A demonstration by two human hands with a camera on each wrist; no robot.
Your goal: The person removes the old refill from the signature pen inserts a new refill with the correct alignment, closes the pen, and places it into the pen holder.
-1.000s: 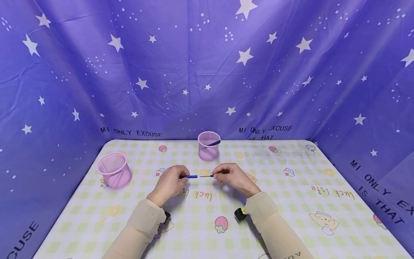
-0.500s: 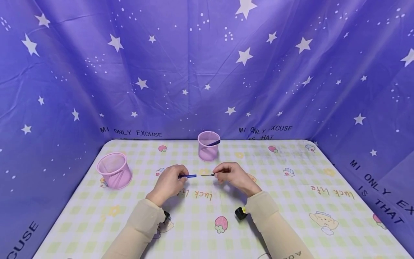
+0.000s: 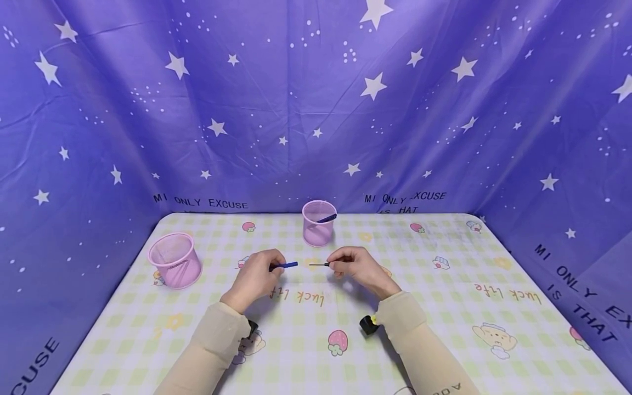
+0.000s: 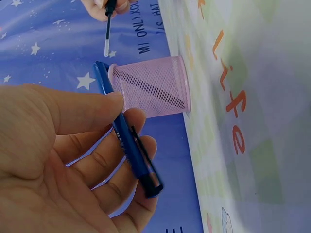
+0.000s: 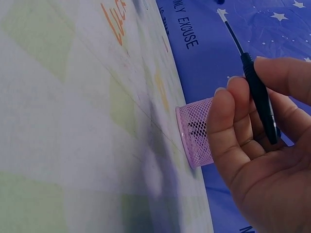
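Observation:
My left hand pinches a blue pen barrel between thumb and fingers. The barrel has a dark clip and a black end, and its other end points right. Facing it, my right hand pinches the black front section of a pen, from which a thin refill with a whitish end sticks out toward the left. Barrel and refill are apart, roughly in line above the table. Behind the hands stands a pink mesh pen holder with a dark blue pen leaning in it.
A second pink mesh holder stands at the table's left side. The checkered tablecloth carries printed drawings and lettering. Purple star-patterned curtains enclose the back and sides.
The gap between barrel and refill has widened a little, with the left hand drifting left and the right hand slightly right. Both pen parts have risen slightly in the head view.

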